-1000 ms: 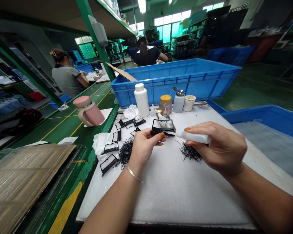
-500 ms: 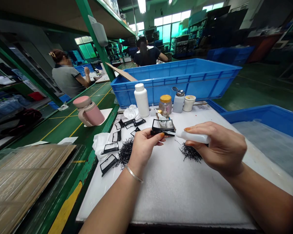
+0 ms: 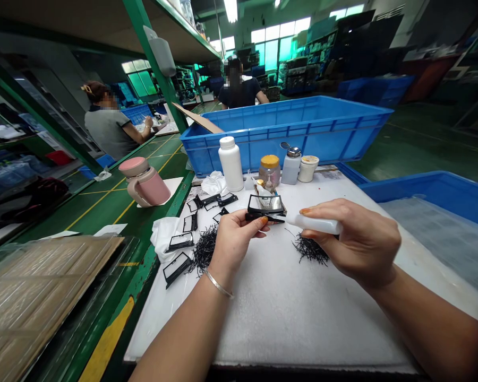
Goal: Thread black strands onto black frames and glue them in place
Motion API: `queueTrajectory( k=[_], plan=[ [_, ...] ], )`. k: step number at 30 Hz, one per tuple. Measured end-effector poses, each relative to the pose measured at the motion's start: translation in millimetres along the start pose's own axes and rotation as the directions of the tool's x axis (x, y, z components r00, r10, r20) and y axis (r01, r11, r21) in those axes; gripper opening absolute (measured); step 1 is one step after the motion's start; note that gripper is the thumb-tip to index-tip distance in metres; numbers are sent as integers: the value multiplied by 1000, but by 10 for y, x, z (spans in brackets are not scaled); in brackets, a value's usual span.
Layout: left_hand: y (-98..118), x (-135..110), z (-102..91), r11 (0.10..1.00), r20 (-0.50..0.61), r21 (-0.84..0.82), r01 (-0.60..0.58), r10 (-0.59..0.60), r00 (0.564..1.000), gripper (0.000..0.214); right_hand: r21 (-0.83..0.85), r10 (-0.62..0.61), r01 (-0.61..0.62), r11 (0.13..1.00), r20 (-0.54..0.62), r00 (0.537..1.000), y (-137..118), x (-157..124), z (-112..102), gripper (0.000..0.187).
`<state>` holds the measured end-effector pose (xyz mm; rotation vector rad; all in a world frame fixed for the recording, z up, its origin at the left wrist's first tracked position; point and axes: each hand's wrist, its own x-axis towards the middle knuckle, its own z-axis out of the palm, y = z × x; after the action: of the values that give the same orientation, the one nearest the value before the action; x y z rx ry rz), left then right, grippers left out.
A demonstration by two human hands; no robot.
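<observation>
Slippage of the thin black strip (image 3: 265, 217) is risked, since it is only pinched by the left hand (image 3: 235, 246) just before the windowed black frame (image 3: 265, 204), while the white plastic tube (image 3: 314, 224) clenched in the right hand (image 3: 352, 241) is pointed close against it.
</observation>
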<state>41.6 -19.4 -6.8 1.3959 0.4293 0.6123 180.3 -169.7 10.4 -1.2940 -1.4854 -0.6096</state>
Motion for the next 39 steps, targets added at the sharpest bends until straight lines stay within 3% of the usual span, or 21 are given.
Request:
queueTrajectory(
  k=[10, 17, 19, 21, 25, 27, 29, 32, 34, 39],
  plan=[
    [-4, 21, -47, 1000, -11, -8, -23, 23, 1000, 21, 116, 68, -63, 991, -42, 997, -6, 12, -28, 29],
    [-7, 57, -106, 998, -70, -34, -48, 46, 996, 19, 215, 275, -277, 937, 39, 961, 70, 27, -101, 7],
    [3, 62, -113, 998, -85, -39, -52, 49, 995, 19, 274, 399, -415, 867, 117, 910, 156, 49, -120, 9],
    [14, 62, -116, 998, -92, -38, -59, 56, 994, 18, 387, 536, -573, 723, 210, 818, 281, 75, -129, 18],
    [14, 59, -112, 997, -109, -41, -70, 65, 992, 17, 607, 785, -730, 315, 266, 560, 606, 88, -128, 29],
    [2, 61, -105, 997, -117, -43, -67, 61, 991, 17, 630, 868, -748, 209, 233, 438, 787, 46, -125, 39],
    [-11, 65, -98, 997, -113, -40, -62, 57, 992, 18, 497, 905, -827, 261, 173, 389, 970, -30, -127, 44],
    [-19, 68, -92, 997, -106, -38, -62, 57, 993, 17, 27, 898, -899, 436, 46, 437, 1219, -166, -137, 36],
    [-15, 67, -89, 997, -105, -38, -63, 58, 993, 17, -191, 890, -874, 448, -3, 456, 1340, -241, -142, 35],
    [-2, 59, -83, 998, -107, -35, -49, 45, 993, 18, -300, 880, -833, 465, 58, 471, 1428, -314, -145, 23]
  ],
)
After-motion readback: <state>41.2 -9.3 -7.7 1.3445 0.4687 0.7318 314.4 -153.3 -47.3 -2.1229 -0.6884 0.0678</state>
